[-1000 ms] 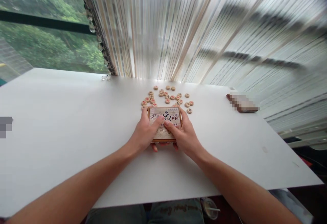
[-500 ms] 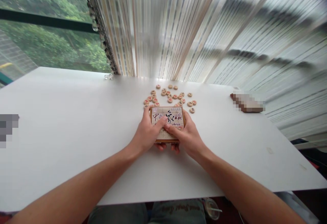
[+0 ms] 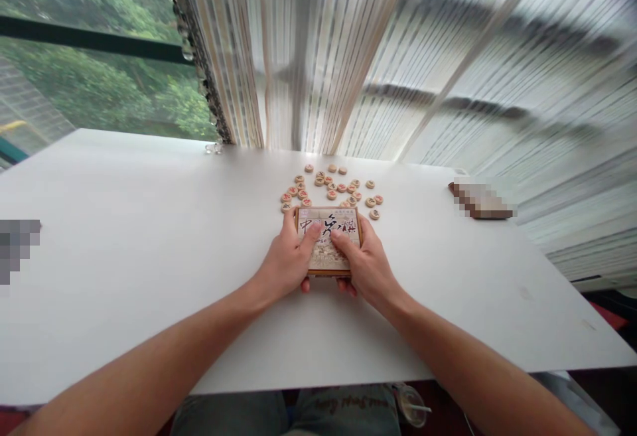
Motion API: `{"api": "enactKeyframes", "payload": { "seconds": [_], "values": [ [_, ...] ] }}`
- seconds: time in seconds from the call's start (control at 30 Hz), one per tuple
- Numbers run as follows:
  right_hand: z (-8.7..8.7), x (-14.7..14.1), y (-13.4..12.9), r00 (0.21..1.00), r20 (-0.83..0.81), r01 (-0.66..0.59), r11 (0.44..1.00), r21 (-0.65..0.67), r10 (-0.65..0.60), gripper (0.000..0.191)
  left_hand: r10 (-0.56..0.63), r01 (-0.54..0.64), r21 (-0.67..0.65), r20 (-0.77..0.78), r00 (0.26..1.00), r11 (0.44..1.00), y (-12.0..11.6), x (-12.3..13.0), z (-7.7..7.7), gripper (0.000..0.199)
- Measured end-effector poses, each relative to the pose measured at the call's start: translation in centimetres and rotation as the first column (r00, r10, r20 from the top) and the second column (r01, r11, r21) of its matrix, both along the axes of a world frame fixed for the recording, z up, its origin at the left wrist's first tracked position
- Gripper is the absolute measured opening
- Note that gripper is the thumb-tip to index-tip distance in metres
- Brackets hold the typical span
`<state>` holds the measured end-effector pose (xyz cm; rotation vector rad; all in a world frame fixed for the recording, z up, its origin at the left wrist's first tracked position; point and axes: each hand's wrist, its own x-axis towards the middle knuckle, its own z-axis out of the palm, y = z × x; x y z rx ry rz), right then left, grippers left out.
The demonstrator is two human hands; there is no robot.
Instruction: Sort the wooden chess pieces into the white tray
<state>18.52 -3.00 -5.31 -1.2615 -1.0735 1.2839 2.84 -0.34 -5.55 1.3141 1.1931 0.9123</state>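
Box (image 3: 329, 261), lid reading 中, 象, 棋, other lettering part-covered; contents hidden. Left hand (image 3: 287, 258) and right hand (image 3: 372, 265) closed on its 2 sides, over white table (image 3: 149, 250). Loose pieces (image 3: 332, 194) beyond box; clear cup (image 3: 412, 404) below-right of it.

a white table (image 3: 159, 243) carries scattered round chess pieces (image 3: 332, 194) toward its far edge; a brown object (image 3: 480, 213), possibly a wallet, lies at right.

String curtain (image 3: 308, 58) behind white table (image 3: 149, 243); window (image 3: 99, 84) left; cup (image 3: 409, 397) with straw (image 3: 419, 409) below.
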Motion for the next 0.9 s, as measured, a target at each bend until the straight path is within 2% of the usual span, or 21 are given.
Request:
{"api": "enactKeyframes", "payload": {
  "seconds": [0.1,0.33,0.4,0.5,0.57,0.7,0.8,0.9],
  "values": [
    [-0.4,0.1,0.2,0.999,0.015,0.032,0.999,-0.012,-0.032,0.047,0.013,-0.012,0.012,-0.048,0.999,1.000,0.2,0.0,-0.5,0.051],
    [-0.7,0.1,0.4,1.000,0.008,0.007,1.000,-0.028,-0.007,0.041,0.034,-0.036,-0.030,-0.046,0.998,0.999,0.5,-0.2,-0.6,0.050],
    [-0.6,0.2,0.6,1.000,-0.011,-0.009,1.000,-0.019,0.009,0.040,0.061,-0.061,-0.052,0.000,0.998,0.997,0.8,-0.1,-0.5,0.051],
    [-0.1,0.7,0.9,0.998,-0.019,-0.060,0.997,-0.039,0.060,0.041,0.117,-0.116,-0.017,0.121,0.986,0.993,1.0,0.2,-0.2,0.052],
    [0.2,1.2,1.0,0.995,0.001,-0.095,0.993,-0.074,0.095,0.043,0.109,-0.100,-0.055,0.209,0.972,0.994,1.0,0.4,0.2,0.051],
    [1.0,2.8,1.0,0.985,0.065,-0.153,0.983,-0.100,0.160,0.046,0.068,0.017,-0.228,0.358,0.931,0.973,0.4,1.3,1.4,0.050],
    [1.6,4.6,1.0,0.974,0.151,-0.157,0.982,-0.101,0.171,0.048,0.097,-0.008,-0.231,0.373,0.923,0.973,-0.4,2.7,1.8,0.046],
    [2.4,7.0,0.3,0.939,0.339,-0.055,0.998,-0.032,0.063,0.065,0.133,-0.061,-0.194,0.386,0.913,0.979,-1.1,4.8,1.7,0.047]
  ]
}}
